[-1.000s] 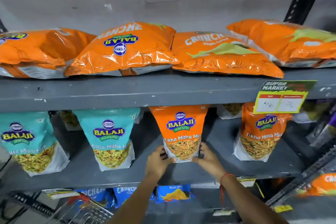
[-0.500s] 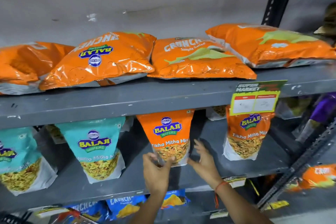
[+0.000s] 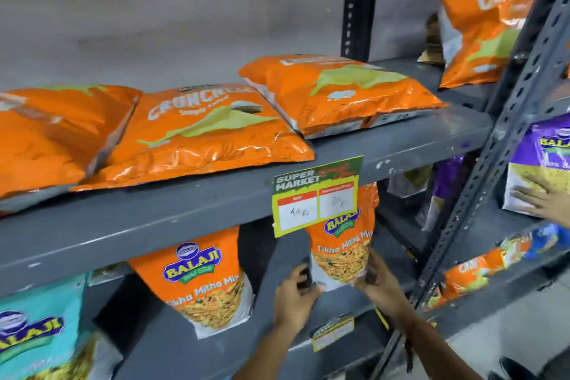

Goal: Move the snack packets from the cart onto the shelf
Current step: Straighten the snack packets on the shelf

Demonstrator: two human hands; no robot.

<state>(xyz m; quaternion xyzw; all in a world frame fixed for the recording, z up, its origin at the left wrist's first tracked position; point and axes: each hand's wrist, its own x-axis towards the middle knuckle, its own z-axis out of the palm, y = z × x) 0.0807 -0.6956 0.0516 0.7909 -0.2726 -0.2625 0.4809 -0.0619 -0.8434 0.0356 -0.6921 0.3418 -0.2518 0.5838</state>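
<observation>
Both hands cup the lower corners of an upright orange Balaji Wafers packet [image 3: 340, 251] reading "Tikha Mitha Mix": the left hand [image 3: 293, 296] against its left bottom edge, the right hand [image 3: 381, 281] wrapped round its right side. The packet stands on the grey shelf [image 3: 185, 345], directly below the price tag [image 3: 316, 196], which reads "SUPER MARKET" with "40 Rs" handwritten. Left of the tag stands a second Tikha Mitha Mix packet [image 3: 200, 281]. Above the tag lie orange "Crunchem" bags [image 3: 203, 129]. Far right of the tag, another person's hand [image 3: 546, 197] rests on a purple Balaji packet [image 3: 543, 163].
</observation>
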